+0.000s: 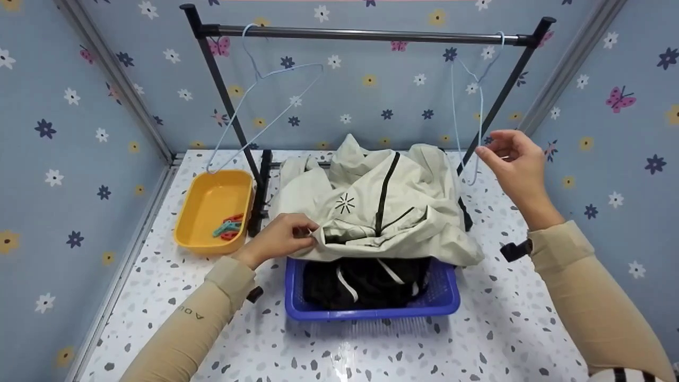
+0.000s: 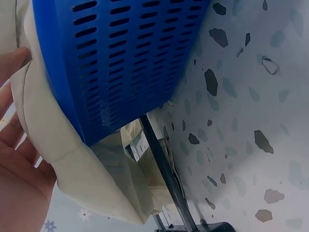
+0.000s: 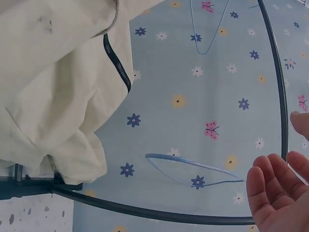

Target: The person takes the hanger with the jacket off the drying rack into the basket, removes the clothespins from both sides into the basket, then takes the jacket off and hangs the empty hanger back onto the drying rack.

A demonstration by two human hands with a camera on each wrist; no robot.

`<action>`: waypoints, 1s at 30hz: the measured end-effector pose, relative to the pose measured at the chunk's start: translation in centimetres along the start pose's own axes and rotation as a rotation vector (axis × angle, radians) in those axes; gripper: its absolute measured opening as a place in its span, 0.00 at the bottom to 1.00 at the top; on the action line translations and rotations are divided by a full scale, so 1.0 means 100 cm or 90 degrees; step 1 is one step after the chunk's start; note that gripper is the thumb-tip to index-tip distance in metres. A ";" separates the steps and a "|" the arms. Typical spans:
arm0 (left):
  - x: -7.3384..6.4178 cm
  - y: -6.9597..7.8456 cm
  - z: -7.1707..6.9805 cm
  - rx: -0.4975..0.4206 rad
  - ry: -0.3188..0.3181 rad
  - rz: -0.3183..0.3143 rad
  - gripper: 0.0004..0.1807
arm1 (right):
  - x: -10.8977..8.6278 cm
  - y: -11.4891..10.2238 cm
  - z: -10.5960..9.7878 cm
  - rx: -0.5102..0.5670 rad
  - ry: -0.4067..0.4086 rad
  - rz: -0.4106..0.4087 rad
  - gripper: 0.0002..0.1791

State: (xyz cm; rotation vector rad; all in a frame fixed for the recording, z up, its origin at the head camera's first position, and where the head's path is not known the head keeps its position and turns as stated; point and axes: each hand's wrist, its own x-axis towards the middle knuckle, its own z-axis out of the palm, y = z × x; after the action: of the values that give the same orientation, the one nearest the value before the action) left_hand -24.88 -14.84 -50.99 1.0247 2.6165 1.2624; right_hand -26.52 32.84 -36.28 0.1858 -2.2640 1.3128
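Observation:
A pale cream jacket [image 1: 414, 180] with black zips and a dark starburst mark lies heaped over the back of a blue basket [image 1: 371, 314]. At its near left edge, my left hand [image 1: 281, 236] pinches the fabric between thumb and fingers. In the left wrist view the jacket's edge [image 2: 43, 125] runs along those fingers, beside the basket's slotted side. My right hand [image 1: 517, 164] is raised at the right, thumb apart from loosely bent fingers. Its fingertips come right up to the right light-blue hanger [image 1: 481, 106], which hangs from the rail; in the right wrist view this hanger [image 3: 193, 158] passes behind the fingers.
Black clothing [image 1: 366, 284] with white stripes lies in the basket. A dark rack's rail [image 1: 360, 34] spans the back, with another blue hanger [image 1: 265, 124] at the left. A yellow tub [image 1: 199, 212] at the left holds several clothes pegs [image 1: 229, 227]. Patterned walls enclose the sides.

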 end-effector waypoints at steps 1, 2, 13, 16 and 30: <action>0.000 0.000 -0.001 0.001 -0.002 0.000 0.14 | -0.002 0.000 0.001 0.002 -0.008 -0.003 0.16; -0.001 -0.001 -0.001 0.004 -0.003 0.002 0.14 | -0.004 -0.001 0.002 0.001 -0.015 -0.005 0.16; -0.002 0.005 -0.004 0.091 -0.052 -0.017 0.28 | -0.030 0.010 0.012 0.000 -0.142 -0.011 0.17; -0.002 0.007 -0.003 0.104 -0.062 -0.008 0.31 | -0.037 0.017 0.014 -0.002 -0.195 -0.009 0.19; 0.003 0.007 0.003 0.106 -0.078 -0.003 0.22 | -0.059 0.037 0.022 -0.015 -0.411 0.012 0.27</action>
State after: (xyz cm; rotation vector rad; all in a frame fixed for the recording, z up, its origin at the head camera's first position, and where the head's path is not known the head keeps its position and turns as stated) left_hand -24.70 -14.16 -50.60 1.0812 2.6624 0.9599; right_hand -23.57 32.09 -42.94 0.6636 -2.8047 1.3721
